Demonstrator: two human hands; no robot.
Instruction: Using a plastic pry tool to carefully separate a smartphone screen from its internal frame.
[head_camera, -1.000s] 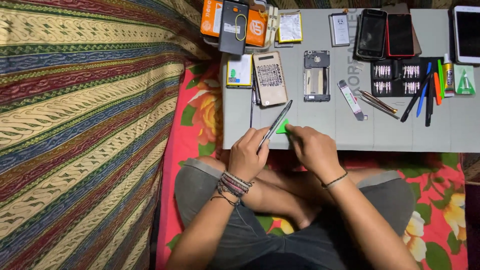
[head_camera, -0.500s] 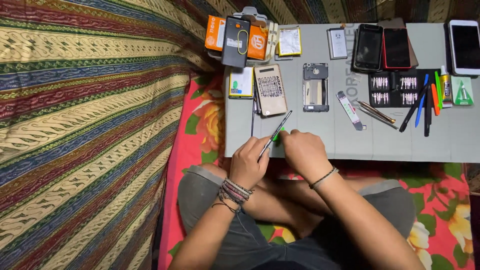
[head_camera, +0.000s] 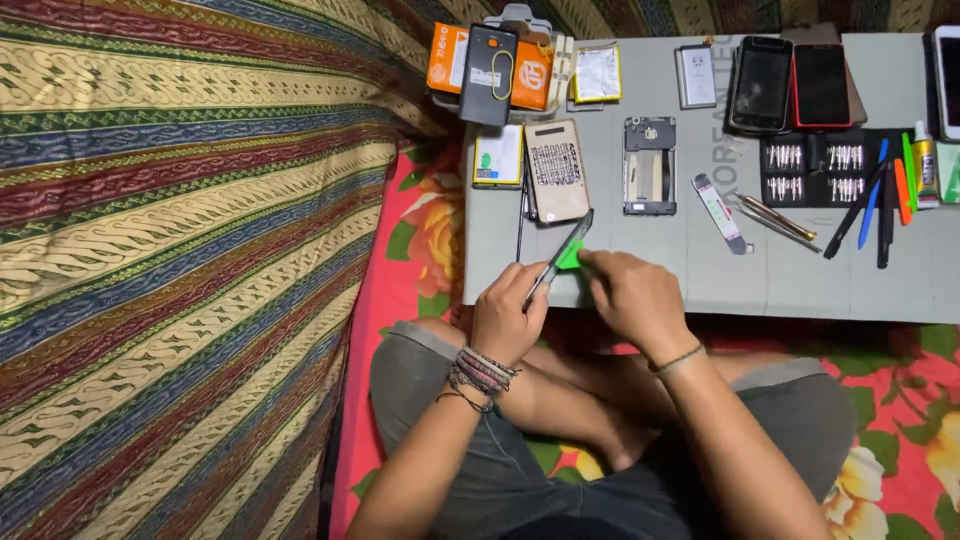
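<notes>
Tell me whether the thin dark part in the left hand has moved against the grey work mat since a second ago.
Cannot tell: the thin dark part in the left hand sits over the grey mat near edge throughout; the camera shifted.

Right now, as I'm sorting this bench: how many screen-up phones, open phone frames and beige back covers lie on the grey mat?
Screen-up phones: 3
Open phone frame: 1
Beige back cover: 1
Total: 5

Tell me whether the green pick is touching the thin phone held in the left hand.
Touching. The head view shows the green pick pressed against the phone's edge.
</notes>
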